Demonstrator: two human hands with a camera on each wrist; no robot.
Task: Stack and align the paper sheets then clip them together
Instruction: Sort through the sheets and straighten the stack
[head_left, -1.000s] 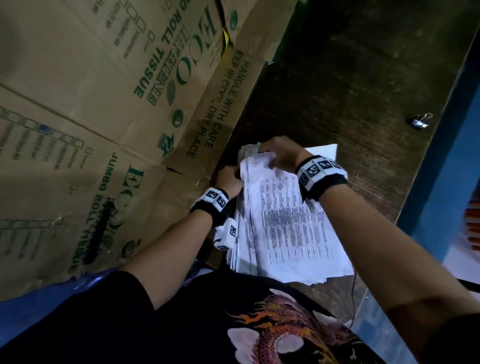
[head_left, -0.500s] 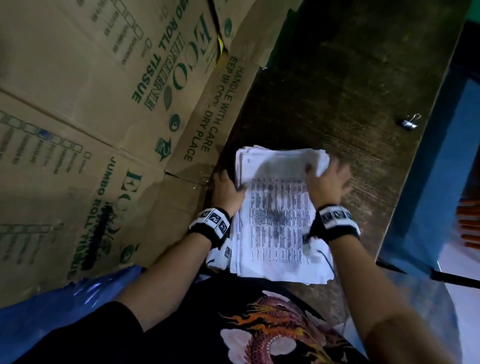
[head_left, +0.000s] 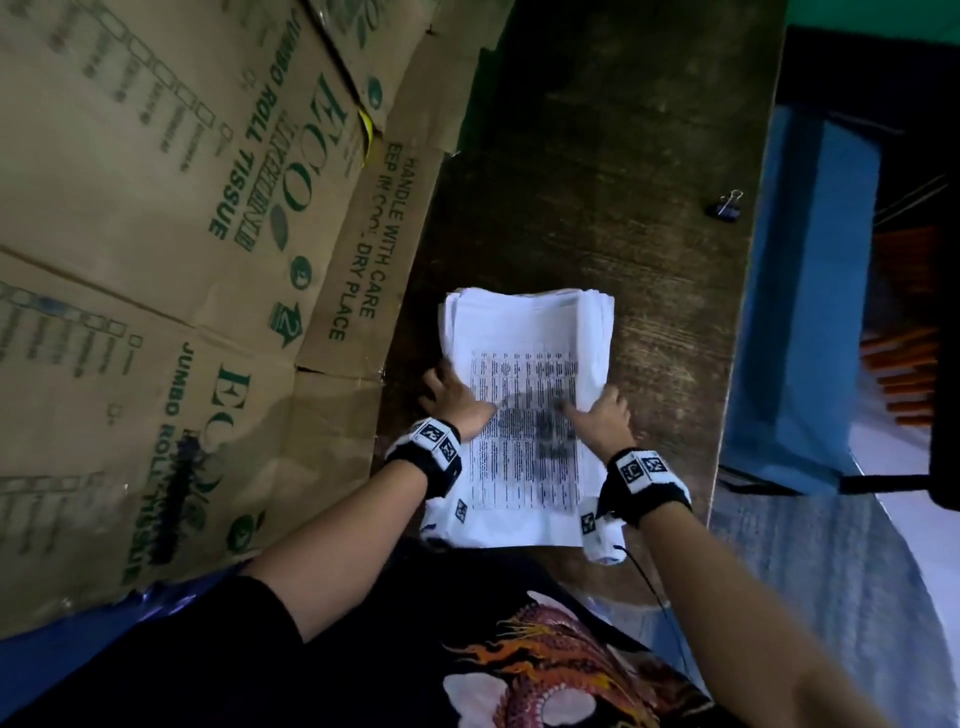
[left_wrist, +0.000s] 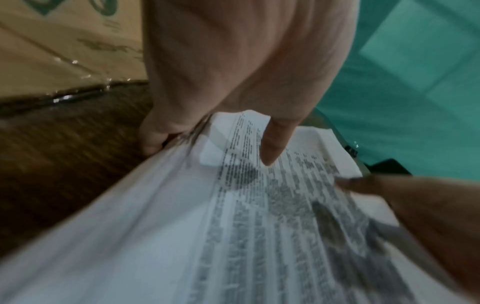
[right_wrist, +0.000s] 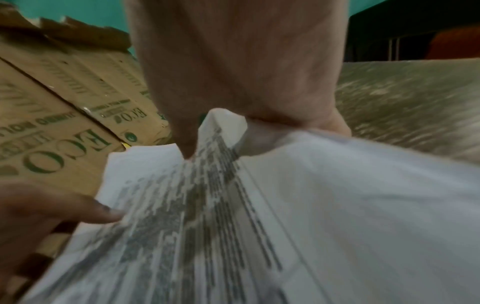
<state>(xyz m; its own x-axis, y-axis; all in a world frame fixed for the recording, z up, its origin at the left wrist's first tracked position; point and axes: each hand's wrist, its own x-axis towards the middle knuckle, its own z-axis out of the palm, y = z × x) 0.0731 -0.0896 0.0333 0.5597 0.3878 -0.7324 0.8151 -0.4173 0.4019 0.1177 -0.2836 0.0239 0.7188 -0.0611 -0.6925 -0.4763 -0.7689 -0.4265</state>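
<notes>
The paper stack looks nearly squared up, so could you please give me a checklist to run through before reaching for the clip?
1. Paper stack lying on the table: ok.
2. Far edges flush: not ok, sheets fan out there.
3. Left hand grips the left edge: ok.
4. Right hand grips the right edge: ok.
5. Binder clip in view by the table's right edge: ok.
6. Near edges flush: cannot tell.

- Dark brown wooden table (head_left: 597, 171), grain visible, worn.
- Stack of printed paper sheets (head_left: 524, 332) lying flat on it near the front edge, edges slightly uneven.
- Black binder clip (head_left: 724, 207) resting well apart, near the right edge.
- Flattened cardboard boxes (head_left: 171, 218) covering the left side, just beside the stack.
</notes>
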